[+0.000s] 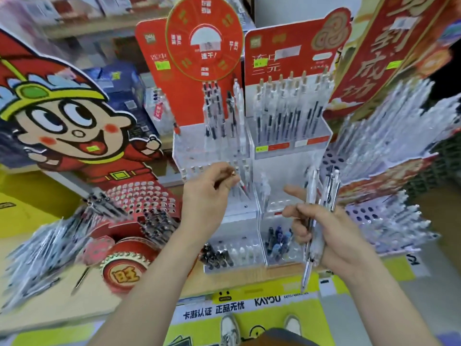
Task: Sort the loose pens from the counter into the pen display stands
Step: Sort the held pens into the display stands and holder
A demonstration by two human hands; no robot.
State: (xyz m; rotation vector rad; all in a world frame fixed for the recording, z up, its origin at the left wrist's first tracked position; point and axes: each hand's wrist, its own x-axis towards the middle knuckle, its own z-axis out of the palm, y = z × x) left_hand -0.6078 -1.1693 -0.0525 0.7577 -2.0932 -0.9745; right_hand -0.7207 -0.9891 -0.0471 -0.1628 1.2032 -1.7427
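Note:
My left hand pinches one slim pen, its tip slanting down into the middle tier of the left clear display stand. My right hand grips a bundle of several clear pens, held upright in front of the right clear display stand. Both stands have red header cards and rows of pens in their top tiers. Dark caps fill the lowest trays. One loose dark pen lies on the wooden counter at the left.
A red cartoon-figure pen stand with a perforated top stands at the left, pens fanned out beside it. Tiered white pen racks rise at the right under a red banner. The counter's front edge runs below my hands; my shoes show on the floor.

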